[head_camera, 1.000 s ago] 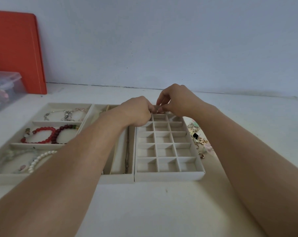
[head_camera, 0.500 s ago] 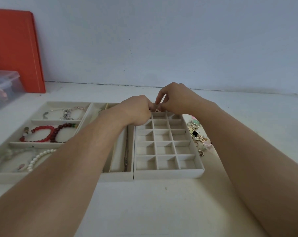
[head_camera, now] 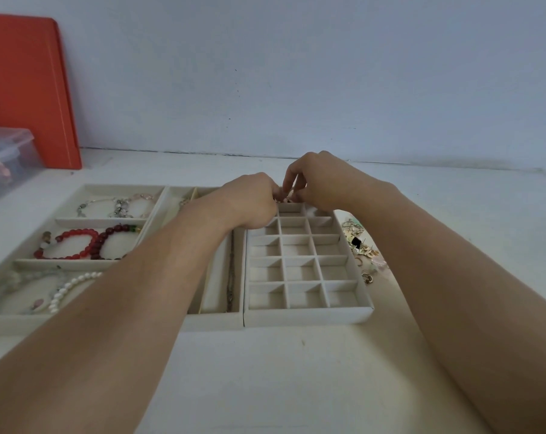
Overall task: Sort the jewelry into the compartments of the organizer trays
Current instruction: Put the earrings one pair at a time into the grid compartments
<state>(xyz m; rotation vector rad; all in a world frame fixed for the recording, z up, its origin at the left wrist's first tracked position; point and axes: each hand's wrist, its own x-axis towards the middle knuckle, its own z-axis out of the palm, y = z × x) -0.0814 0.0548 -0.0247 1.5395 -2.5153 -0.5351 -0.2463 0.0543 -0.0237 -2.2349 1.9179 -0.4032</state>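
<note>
Head view: both hands meet over the far end of the grid tray. Left hand is curled, knuckles up, fingertips pinching a tiny piece, too small to identify. Right hand also pinches that piece, fingers bent down, narrow grip, touching the left fingertips. Piece sits just above the tray's back row, not in any compartment. Most grid cells look bare; one back cell holds something pale, unclear.

Left tray has 3 wide compartments: far one holds silver bracelets, middle one holds a red bead bracelet overlapping a dark red bracelet, near one holds a pearl strand with pale bead pieces. Middle tray has long slots, a dark chain lying along the right slot; left forearm covers most of it.

Loose jewelry pile, mostly gold bits, lies on the table just right of the grid tray, partly behind the right forearm. Orange board leans on the wall at far left, clear box in front of it.
</note>
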